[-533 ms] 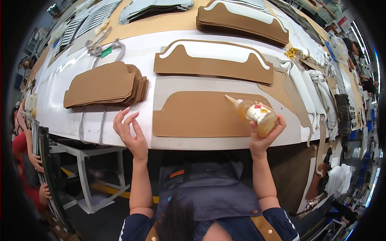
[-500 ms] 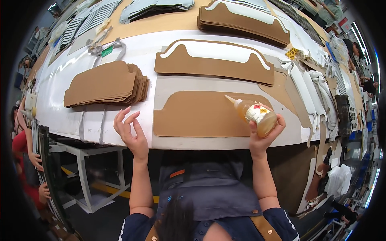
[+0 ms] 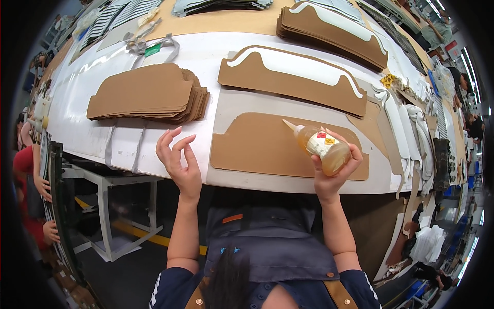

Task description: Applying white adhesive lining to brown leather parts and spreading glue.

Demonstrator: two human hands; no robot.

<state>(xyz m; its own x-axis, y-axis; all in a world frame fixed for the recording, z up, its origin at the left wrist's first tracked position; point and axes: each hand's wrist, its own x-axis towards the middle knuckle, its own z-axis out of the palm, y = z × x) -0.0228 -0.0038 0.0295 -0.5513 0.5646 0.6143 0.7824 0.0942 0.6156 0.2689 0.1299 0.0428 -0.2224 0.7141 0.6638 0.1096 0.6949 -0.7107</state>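
My right hand grips a clear squeeze bottle of amber liquid, tilted so its pointed nozzle aims up and left. Beneath the bottle lies a brown shaped panel on a grey sheet along the table's near edge. My left hand hovers over that edge, palm turned up and fingers apart, holding nothing. Beyond it rests a stack of brown panels. Behind the single panel sits another brown panel with a white curved strip along its top.
Farther back stands a pile of brown panels with white strips. White curved strips heap at the right. Grey straps lie at the back left. A white metal frame stands below the table; another person's hands show at far left.
The view has turned slightly, shifting the table's contents rightward. The bottle remains in my right hand, its nozzle a little farther left over the panel. My left hand stays open.
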